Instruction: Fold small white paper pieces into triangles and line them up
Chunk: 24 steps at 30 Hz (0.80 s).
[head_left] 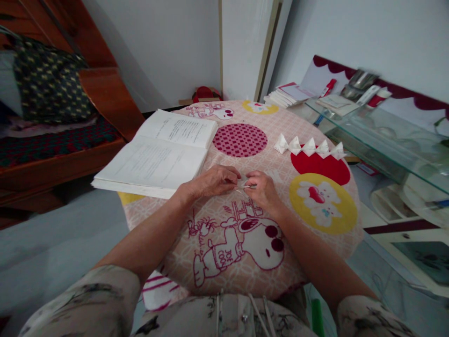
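My left hand [219, 180] and my right hand [261, 188] meet near the middle of a round table, fingers closed in pinches. Between them is a small piece of white paper [242, 190], mostly hidden by the fingers; its folded shape is hard to make out. An open book [157, 154] with printed pages lies just left of my left hand. To the right, beyond my right hand, a row of several folded white paper pieces [309, 147] stands on the cloth, partly over a red circle.
A patterned tablecloth [224, 243] covers the table. A glass shelf [389, 145] borders it on the right, holding a metal cup [364, 78] and a red marker [328, 88]. Stacked papers [289, 95] sit at the back right. A wooden bench [101, 100] stands left.
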Each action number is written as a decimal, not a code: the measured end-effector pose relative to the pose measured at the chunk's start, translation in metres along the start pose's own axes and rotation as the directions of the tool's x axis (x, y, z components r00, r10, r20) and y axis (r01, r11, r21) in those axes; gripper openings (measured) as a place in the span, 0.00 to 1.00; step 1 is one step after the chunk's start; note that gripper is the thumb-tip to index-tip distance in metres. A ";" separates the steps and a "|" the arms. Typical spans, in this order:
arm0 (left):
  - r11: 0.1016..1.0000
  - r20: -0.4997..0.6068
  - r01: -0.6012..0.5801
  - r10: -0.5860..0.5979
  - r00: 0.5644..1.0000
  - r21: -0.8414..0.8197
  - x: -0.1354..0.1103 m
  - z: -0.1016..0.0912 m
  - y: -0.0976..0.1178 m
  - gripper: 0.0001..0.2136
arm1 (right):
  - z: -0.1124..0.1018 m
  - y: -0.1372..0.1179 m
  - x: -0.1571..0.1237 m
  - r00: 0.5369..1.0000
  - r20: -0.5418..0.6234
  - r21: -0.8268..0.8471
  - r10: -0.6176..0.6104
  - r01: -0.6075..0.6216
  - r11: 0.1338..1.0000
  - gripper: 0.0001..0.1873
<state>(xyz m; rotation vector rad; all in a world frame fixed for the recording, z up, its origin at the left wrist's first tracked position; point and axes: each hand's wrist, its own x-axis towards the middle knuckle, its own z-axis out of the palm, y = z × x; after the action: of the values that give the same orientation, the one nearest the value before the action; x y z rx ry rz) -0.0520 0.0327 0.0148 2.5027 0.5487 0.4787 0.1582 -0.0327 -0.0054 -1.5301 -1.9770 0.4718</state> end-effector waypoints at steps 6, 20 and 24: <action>0.992 -0.050 0.053 -0.048 0.998 0.117 0.003 0.003 0.016 0.09 | 0.001 0.000 -0.001 1.000 -0.019 0.017 -0.017 0.017 1.000 0.09; 0.813 -0.147 0.466 -0.443 0.884 0.349 0.027 0.037 0.045 0.09 | -0.003 0.007 -0.002 0.997 -0.003 0.073 -0.075 0.075 0.994 0.06; 0.791 -0.152 0.473 -0.451 0.879 0.389 0.026 0.037 0.049 0.08 | -0.011 0.011 -0.005 0.998 0.024 0.108 -0.061 0.058 0.993 0.11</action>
<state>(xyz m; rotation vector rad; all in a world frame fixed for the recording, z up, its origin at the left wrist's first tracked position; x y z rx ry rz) 0.0000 -0.0091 0.0181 2.6076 1.3744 0.2484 0.1742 -0.0352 -0.0051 -1.4026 -1.9791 0.5675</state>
